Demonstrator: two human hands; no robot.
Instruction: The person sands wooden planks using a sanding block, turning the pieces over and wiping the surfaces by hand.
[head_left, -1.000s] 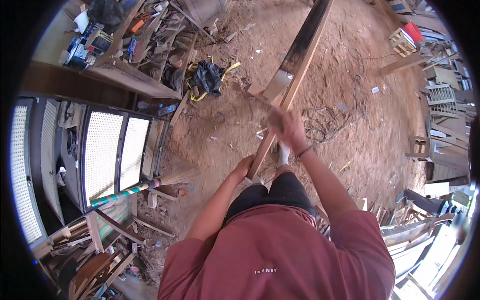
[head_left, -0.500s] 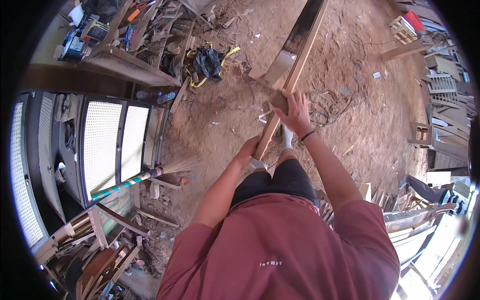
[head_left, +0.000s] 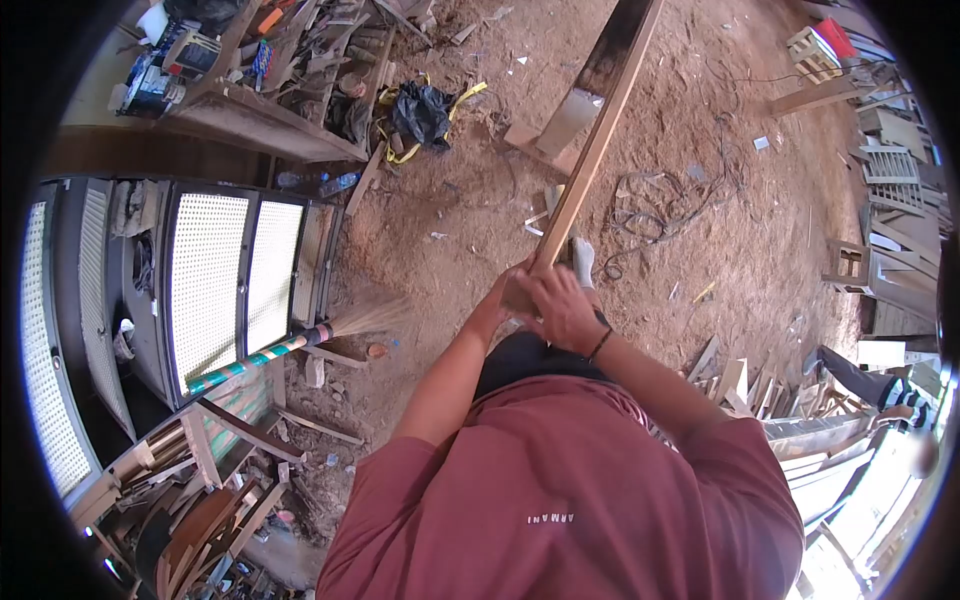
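Note:
A long wooden plank (head_left: 592, 172) runs from the top of the view down toward my waist. My left hand (head_left: 493, 305) is closed around its near end. My right hand (head_left: 562, 308) lies over the same end, its fingers bent on a small brown piece (head_left: 518, 298) that looks like sandpaper. This piece is mostly hidden between the two hands. Beyond them, the plank passes over a wider dark board (head_left: 608, 62) and a light wood block (head_left: 570, 122).
Black cable (head_left: 640, 215) lies coiled on the dirt floor at right. To the left stand cabinets with mesh doors (head_left: 210, 285) and a broom (head_left: 265, 355). A black bag (head_left: 420, 115) sits near a scrap-filled bench. Another person's leg (head_left: 850, 375) shows at far right, by stacked wood.
My right hand has slid down the plank with the brown piece, from midway to the near end beside my left hand. My left hand still holds that end.

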